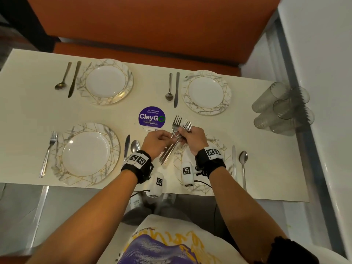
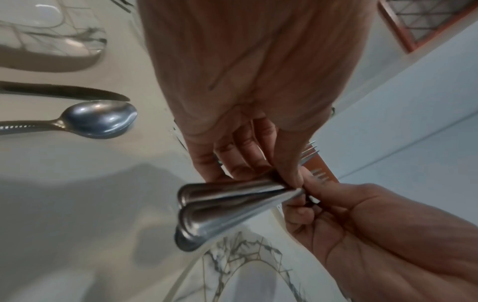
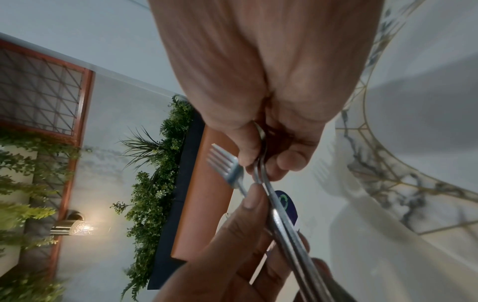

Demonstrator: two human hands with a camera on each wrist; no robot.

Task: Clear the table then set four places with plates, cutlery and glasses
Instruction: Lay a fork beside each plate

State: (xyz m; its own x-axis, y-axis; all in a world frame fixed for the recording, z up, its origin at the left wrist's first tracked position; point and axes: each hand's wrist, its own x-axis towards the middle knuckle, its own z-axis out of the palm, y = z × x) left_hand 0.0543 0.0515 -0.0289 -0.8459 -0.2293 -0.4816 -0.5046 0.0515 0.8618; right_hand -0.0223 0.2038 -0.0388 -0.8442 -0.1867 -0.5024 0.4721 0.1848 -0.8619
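Both hands meet over the near right plate, holding a bundle of steel forks with tines pointing away. My left hand pinches the fork handles from the left. My right hand grips the forks just below the tines. Four marbled plates with gold lines lie on the cream table: far left, far right, near left and near right. Each has a knife and spoon beside it; one fork lies left of the near left plate.
Several smoky glasses lie stacked on their sides at the table's right end, by a metal rail. A purple round sticker marks the table's middle. An orange bench runs along the far side. A white wall is to the right.
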